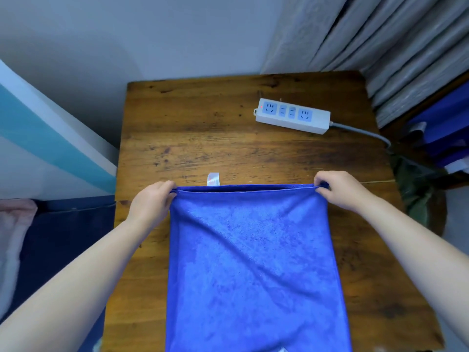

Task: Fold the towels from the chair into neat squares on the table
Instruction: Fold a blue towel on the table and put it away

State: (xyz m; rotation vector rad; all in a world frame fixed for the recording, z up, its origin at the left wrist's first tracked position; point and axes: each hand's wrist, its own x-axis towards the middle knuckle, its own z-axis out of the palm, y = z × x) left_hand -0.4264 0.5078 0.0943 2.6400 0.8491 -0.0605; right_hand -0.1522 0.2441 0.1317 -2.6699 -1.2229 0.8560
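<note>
The blue towel (253, 262) runs off the bottom edge of the picture, so its near end and how far it hangs past the table's (193, 138) near edge cannot be told. Both forearms are cut by the lower corners. The fingertips of the left hand (149, 201) and right hand (342, 189) are tucked under the towel's far corners and hidden. Print on the white label (213, 179) at the towel's far edge is too small to read. At the right edge, blue fabric (446, 128) is cut off and blurred.
</note>
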